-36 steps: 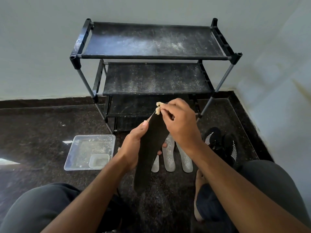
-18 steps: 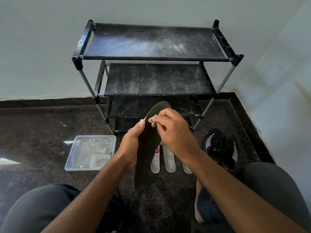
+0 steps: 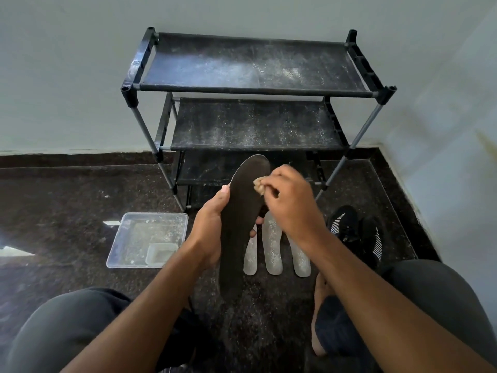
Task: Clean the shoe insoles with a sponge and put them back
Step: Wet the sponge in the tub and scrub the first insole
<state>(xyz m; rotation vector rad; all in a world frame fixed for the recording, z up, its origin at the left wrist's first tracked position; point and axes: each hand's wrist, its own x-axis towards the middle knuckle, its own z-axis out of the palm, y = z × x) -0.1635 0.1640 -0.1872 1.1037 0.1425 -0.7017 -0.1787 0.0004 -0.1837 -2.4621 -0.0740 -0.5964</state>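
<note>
At frame centre my left hand (image 3: 212, 227) grips the dark insole (image 3: 242, 211) upright by its middle. My right hand (image 3: 291, 204) pinches the sponge (image 3: 258, 185) against its upper edge. Behind lie three pale insoles (image 3: 272, 243), then the black shoes (image 3: 355, 232) at right.

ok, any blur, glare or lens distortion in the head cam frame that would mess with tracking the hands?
Head view: right hand and sponge slightly motion-blurred; left hand and dark insole sharper. Bright window glare on the floor at the left edge, and a smaller patch behind the clear tray. Wide-angle bending splays the shoe rack legs. Lighting soft, shadows faint.
</note>
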